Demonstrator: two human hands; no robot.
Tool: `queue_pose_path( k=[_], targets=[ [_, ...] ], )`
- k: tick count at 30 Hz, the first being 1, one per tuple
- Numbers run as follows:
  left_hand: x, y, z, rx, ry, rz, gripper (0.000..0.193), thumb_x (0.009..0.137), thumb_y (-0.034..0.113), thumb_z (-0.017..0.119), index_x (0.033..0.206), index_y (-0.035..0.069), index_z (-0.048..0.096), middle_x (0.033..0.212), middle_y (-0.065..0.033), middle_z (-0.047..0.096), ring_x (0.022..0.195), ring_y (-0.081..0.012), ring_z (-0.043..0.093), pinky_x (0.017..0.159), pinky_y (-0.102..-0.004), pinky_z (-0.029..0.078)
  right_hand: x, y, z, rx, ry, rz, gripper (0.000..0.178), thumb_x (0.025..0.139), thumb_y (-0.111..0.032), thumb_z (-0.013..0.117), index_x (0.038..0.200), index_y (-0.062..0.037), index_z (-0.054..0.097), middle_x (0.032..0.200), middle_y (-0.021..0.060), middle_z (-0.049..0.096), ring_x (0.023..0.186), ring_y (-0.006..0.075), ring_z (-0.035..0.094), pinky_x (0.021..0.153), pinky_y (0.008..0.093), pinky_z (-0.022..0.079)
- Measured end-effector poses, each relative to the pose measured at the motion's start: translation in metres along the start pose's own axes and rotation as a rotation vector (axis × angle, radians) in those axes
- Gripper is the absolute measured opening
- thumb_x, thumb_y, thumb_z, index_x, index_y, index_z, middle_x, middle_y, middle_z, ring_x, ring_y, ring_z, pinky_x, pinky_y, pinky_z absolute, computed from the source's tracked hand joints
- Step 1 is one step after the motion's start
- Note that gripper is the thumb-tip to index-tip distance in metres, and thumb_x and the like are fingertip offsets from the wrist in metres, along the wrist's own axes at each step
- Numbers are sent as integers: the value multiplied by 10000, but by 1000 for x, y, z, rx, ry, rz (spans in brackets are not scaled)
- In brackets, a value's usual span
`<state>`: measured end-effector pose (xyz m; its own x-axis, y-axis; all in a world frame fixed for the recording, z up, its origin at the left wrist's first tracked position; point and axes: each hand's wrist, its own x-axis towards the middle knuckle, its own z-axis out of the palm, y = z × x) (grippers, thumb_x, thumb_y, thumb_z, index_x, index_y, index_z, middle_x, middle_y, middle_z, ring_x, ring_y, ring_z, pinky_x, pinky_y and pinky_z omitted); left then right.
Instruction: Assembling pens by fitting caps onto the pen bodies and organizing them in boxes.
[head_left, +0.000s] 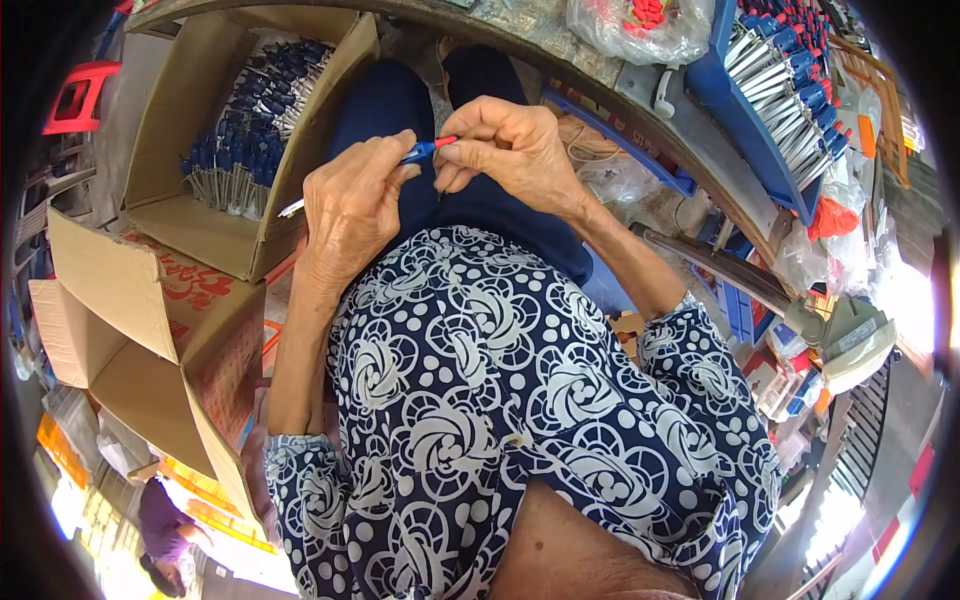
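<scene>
Above my lap, my left hand (355, 195) is closed round a slim stick-like piece with a blue end section (418, 152). Its pale shaft comes out behind that hand, and the middle lies hidden in the palm. My right hand (515, 145) pinches a small red tip (446, 142) at the blue end between thumb and fingers. Left of my knees, an open cardboard box (190, 230) holds many similar blue-and-silver pieces (235, 155). A blue tray (715, 85) at the upper right carries rows of such pieces with red ends (790, 105).
A clear plastic bag (640, 30) with red bits lies on the worktop (520, 35) ahead. At the lower left stands another open carton (130, 385). A red stool (82, 97) is at the far left. Farther off, a person in purple (165, 525) appears at the lower left.
</scene>
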<state>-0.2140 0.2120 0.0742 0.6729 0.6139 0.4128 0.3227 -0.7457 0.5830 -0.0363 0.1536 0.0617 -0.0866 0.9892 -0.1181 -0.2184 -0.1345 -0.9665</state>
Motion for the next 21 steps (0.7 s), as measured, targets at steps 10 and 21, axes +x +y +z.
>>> queue_pose_path(
  k=[10,21],
  targets=[
    [-3,-6,10,40,19,25,247,675,-1,614,913,21,549,696,-85,548,600,-233,550,508,-332,422,5,8,-1,-32,14,-8,91,829,5,527,899,61,539,741,137,613,663,187,633,585,258,544],
    [-5,-13,15,75,44,29,248,666,-5,608,904,25,547,664,-79,530,587,-225,540,506,-333,420,12,13,-1,-52,-8,-38,73,826,12,526,879,59,543,728,127,611,654,179,633,573,251,539]
  ],
)
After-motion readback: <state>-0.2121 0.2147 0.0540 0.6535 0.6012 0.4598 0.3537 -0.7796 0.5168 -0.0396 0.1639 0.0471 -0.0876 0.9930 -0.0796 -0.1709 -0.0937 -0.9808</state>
